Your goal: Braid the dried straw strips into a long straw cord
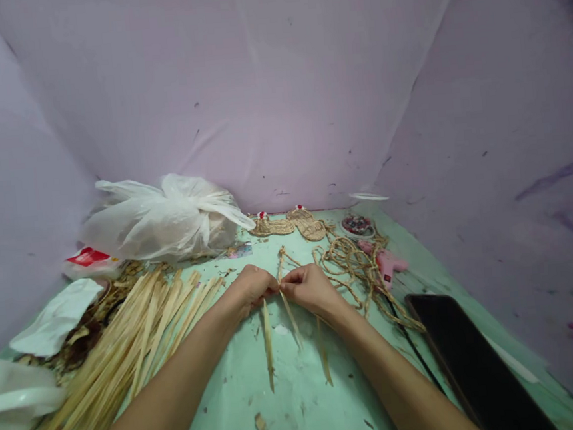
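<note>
Taking the hands as the clock's centre, the thin tan cord of twisted or plaited plant fibre (280,267) is at 12 o'clock, just beyond the meeting fingertips and above the table. The left hand (256,285) is nearly closed, thumb and forefinger pinching at the cord's near end; the right hand (307,287) is curled, its fingertips pinched at the same spot, apparently on a strand. The exact grip under the fingers cannot be told.

Working this well likely means pinching tight against the last crossing, pulling each strand with equal tension, and keeping the 3 loose ends apart: the flat pale-yellow strip (268,347) just past 6 o'clock, the slim straw-coloured strip (291,321) between 5 and 6, and the narrow brownish strip (324,355) near 5. Flat, untwisted strips should lie more evenly.

The cord's worked length has its long axis close to the 12-to-6 line, leaning slightly towards 1. At its far end it bends sharply back towards 4 and passes behind the right hand; whether it joins the loose heap of tan fibre rope (348,256) between 2 and 3 is hidden.
</note>
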`<action>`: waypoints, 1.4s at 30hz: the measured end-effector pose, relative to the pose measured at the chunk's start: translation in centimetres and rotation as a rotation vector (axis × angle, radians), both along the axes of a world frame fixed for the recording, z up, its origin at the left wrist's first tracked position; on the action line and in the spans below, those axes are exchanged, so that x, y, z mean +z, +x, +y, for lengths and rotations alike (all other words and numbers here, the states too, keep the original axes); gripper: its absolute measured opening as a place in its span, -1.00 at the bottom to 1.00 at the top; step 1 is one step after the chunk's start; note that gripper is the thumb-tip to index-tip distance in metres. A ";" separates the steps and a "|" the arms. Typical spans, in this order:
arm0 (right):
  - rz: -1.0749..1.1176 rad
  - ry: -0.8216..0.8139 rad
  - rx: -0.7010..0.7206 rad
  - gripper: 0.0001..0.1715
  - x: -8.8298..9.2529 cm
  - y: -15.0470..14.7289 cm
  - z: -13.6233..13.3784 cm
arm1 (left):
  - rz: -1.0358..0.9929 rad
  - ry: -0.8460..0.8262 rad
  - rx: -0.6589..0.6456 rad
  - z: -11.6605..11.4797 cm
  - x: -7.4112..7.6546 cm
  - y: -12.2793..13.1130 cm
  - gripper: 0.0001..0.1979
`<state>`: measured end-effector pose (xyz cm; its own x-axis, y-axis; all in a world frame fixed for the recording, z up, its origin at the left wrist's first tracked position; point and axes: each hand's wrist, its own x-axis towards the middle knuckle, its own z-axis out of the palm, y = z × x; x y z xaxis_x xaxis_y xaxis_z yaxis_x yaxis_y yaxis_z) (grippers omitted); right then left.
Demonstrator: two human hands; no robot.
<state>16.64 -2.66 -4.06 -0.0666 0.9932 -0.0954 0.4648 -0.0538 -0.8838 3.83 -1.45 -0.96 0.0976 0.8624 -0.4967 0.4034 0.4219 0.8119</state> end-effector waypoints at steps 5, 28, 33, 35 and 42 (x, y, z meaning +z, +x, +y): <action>-0.412 0.141 -0.061 -0.87 1.6 -0.1 -0.7 | 0.076 0.134 -0.022 -0.1 -0.8 0.6 -0.79; -0.759 0.103 0.107 -0.78 6.3 -2.6 -3.9 | -0.172 0.081 -0.038 0.1 -0.1 -0.4 -0.88; -0.244 0.145 -0.202 -0.76 5.3 0.7 -1.1 | -0.171 0.045 -0.138 0.7 -0.6 -1.3 -0.94; -0.008 -0.034 -0.167 -0.82 4.0 0.8 -0.3 | -0.176 0.049 -0.160 0.7 -0.6 -1.4 -0.91; 0.447 -0.465 -0.013 -0.88 2.9 -1.6 -1.0 | -0.192 0.054 -0.166 0.5 -0.6 -1.3 -0.91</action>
<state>15.07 -3.70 -1.19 -0.1875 0.8558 -0.4821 0.0539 -0.4811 -0.8750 2.51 -0.93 -1.60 0.3279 0.8514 -0.4093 0.2996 0.3172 0.8998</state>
